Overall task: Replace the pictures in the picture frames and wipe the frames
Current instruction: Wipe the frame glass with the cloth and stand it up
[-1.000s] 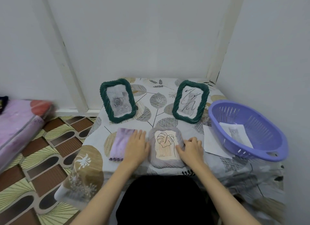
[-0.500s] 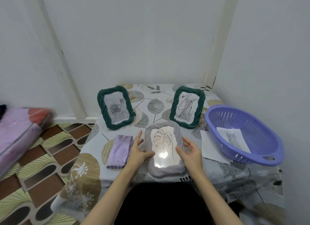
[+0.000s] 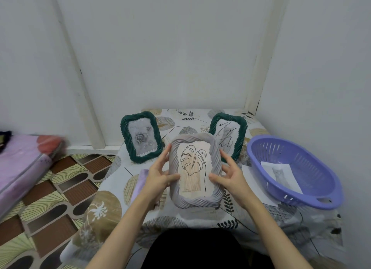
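Note:
A grey twisted-rim picture frame (image 3: pixel 195 200) with a leaf line drawing is lifted above the table, tilted up toward me. My left hand (image 3: pixel 159 174) grips its left edge, thumb on the front. My right hand (image 3: pixel 228 175) grips its right edge the same way. Behind it stand two dark green frames: the left one (image 3: pixel 125 136) shows a rose, the right one (image 3: pixel 242 134) shows black strokes. A folded lilac cloth (image 3: pixel 139 183) lies on the table, partly hidden by my left wrist.
A purple plastic basket (image 3: pixel 321 201) at the right holds a cat picture (image 3: pixel 281 173). A white sheet (image 3: pixel 251 174) lies beside it. The leaf-print tablecloth (image 3: pixel 104 206) covers the small table in a white corner. A pink mattress (image 3: pixel 20 168) lies on the patterned floor at the left.
The grey frame lay flat on the table under both hands. Both hands took it by its sides and lifted it up, tilting it toward me.

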{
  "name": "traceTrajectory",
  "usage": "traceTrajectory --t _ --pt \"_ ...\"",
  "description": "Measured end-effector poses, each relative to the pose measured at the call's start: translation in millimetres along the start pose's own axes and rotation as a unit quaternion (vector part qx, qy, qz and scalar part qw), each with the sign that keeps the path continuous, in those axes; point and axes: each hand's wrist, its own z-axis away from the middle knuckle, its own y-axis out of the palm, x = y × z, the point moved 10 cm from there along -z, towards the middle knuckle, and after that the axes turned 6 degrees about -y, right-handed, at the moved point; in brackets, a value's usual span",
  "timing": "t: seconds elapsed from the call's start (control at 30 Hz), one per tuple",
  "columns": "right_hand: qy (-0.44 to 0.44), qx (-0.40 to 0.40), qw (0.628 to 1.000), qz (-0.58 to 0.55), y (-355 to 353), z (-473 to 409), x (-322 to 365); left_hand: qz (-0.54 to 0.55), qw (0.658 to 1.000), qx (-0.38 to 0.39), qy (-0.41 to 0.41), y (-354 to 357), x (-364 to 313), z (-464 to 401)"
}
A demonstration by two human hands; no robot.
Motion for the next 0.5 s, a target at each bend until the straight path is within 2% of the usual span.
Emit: traceTrajectory --t 0.33,0.5 --pt "-0.004 0.015 0.998 -0.063 11.8 -21.9 -4.4 0.038 0.999 0.026 -0.002 -5.9 -0.6 -1.3" --pt "-0.028 0.035 0.997 -0.059 14.5 -55.3 1.5 0.031 0.999 0.008 0.002 -16.6 -3.1 -28.7"
